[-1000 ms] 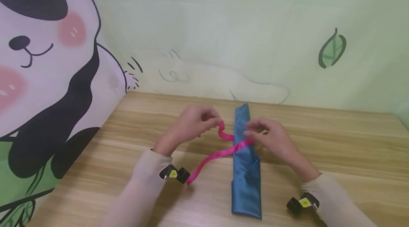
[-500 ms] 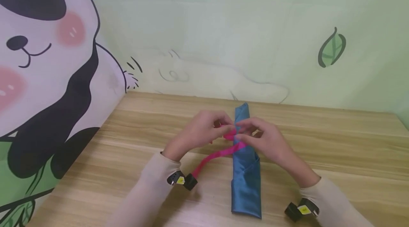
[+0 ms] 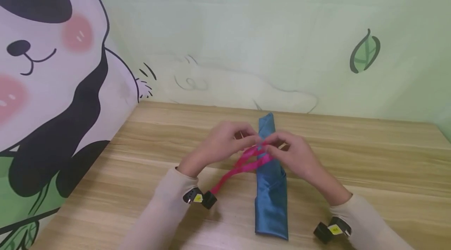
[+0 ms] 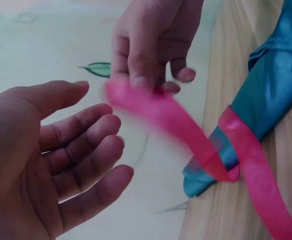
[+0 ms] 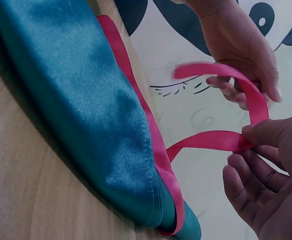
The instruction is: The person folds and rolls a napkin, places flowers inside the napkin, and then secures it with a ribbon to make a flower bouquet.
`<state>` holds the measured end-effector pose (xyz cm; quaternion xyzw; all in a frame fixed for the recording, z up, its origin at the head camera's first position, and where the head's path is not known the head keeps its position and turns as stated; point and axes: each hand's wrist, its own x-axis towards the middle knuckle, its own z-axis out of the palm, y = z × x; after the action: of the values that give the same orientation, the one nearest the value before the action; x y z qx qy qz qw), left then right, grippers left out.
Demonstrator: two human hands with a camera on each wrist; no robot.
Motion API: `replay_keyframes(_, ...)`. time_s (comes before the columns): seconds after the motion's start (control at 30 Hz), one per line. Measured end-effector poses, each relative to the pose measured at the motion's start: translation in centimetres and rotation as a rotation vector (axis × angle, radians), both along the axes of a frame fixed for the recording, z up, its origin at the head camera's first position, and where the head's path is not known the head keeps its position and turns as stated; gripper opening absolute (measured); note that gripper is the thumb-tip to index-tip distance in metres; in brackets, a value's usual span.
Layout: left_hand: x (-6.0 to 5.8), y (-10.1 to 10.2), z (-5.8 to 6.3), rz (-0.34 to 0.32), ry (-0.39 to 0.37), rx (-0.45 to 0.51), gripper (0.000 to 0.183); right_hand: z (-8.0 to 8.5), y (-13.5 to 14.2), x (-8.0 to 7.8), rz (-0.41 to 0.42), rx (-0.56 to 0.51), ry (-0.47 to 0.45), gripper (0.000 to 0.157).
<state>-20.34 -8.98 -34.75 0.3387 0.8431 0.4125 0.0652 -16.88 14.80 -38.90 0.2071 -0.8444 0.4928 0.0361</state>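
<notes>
A folded blue satin cloth lies lengthwise on the table, with a pink ribbon passing across its upper part. My right hand pinches the ribbon between thumb and finger above the cloth, its grip plain in the right wrist view, where a loose ribbon end curves up toward the other hand. Close on the left is my left hand, its fingers loosely bent. In the left wrist view that hand has nothing between thumb and fingers, and the ribbon held by the right hand looks blurred.
The wooden table extends to both sides of the cloth. Behind it rises a pale green wall with a painted leaf, and a large painted panda fills the left side. A small black camera sits on each wrist.
My left hand has moved right, up to the right hand, and has let go of the ribbon. The right hand now holds the ribbon part that was in the left fingers.
</notes>
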Motion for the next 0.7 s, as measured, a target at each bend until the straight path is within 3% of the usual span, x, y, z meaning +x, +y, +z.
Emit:
replay_keyframes(0.13, -0.3, -0.8, 0.0, 0.025, -0.016, 0.006, 0.018, -0.1, 0.3, -0.1, -0.011, -0.002, -0.011, 0.011)
replay_keyframes(0.3, -0.7, -1.3, -0.6, 0.048, -0.034, -0.063, 0.014, -0.2, 0.9, 0.0, -0.017, -0.028, -0.061, 0.013)
replay_keyframes(0.5, -1.3, -1.2, -2.2, 0.034, -0.073, -0.147, 0.01, 0.0, 1.9, 0.1, -0.055, -0.061, -0.107, 0.016)
replay_keyframes(0.7, -1.1, -0.5, -4.0, 0.011, -0.142, -0.211, 0.012, 0.3, 2.6, 0.3, -0.063, -0.089, -0.163, 0.019)
